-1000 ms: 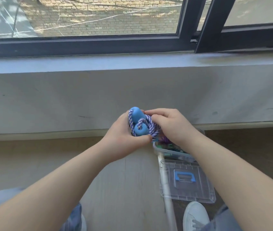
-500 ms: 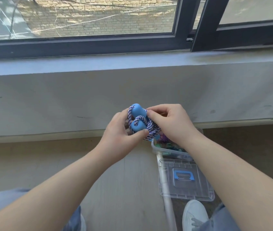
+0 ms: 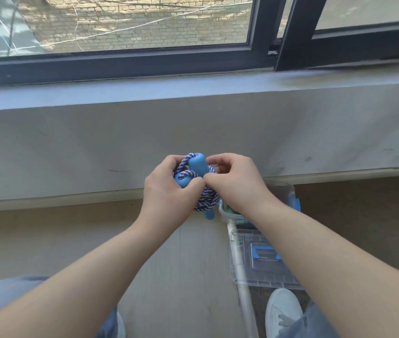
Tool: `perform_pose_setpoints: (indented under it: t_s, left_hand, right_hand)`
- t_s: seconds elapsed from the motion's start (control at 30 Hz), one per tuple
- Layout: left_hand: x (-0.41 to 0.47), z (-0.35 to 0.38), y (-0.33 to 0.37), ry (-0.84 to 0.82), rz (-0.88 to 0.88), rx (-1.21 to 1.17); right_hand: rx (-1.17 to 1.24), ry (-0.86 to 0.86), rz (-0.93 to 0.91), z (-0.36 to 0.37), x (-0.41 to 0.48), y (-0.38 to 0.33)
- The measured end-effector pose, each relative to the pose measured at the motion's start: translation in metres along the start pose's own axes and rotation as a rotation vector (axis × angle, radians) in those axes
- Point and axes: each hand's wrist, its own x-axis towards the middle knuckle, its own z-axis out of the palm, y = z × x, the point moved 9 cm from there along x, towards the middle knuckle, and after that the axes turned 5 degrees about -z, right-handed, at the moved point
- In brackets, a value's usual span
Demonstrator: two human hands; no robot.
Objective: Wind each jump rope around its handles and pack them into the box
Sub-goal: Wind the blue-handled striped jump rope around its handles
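Both hands closed on wound jump rope (image 3: 207, 200), left hand (image 3: 169, 191), right hand (image 3: 236, 184)

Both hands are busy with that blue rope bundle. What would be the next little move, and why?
Probably tuck the loose end under a coil. The cord already wraps the blue handles, pinched by the left hand and right hand, and the open box waits just below.
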Motion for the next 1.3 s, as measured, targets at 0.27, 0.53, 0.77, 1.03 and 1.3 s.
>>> perform_pose_setpoints:
  t_s: [0.27,0.53,0.77,1.03,1.3]
  left_hand:
    - [0.008,-0.003,-0.005,0.039,-0.002,0.122]
    - [0.015,-0.004,-0.015,0.021,-0.060,0.068]
    - [0.023,-0.010,-0.026,0.008,-0.213,-0.269]
    - [0.027,-0.016,-0.036,0.005,-0.270,-0.378]
    - [0.016,0.019,-0.014,-0.475,-0.150,-0.744]
  right_hand:
    - [0.072,0.084,0.009,-0.011,0.006,0.005]
    - [-0.199,-0.052,-0.048,-0.002,0.004,-0.003]
    - [-0.080,-0.431,-0.023,0.023,-0.012,0.007]
    - [-0.106,-0.493,0.003,0.031,-0.015,0.018]
    - [-0.046,-0.431,-0.089,0.027,-0.011,-0.003]
